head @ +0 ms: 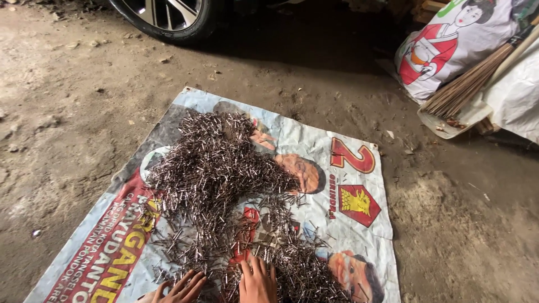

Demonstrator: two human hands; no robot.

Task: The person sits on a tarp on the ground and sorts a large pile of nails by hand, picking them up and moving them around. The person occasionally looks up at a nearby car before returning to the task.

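Note:
A large heap of small metal nails lies spread over a printed plastic banner on the dirt ground. My left hand rests at the bottom edge of the view, fingers spread flat on the thin near edge of the nails. My right hand lies beside it, fingers together and extended, pressing into the nails. Neither hand visibly grips anything; both palms are partly cut off by the frame.
A car wheel stands at the top left on the dirt ground. At the top right are a printed white sack and a stick broom lying on a pale tray.

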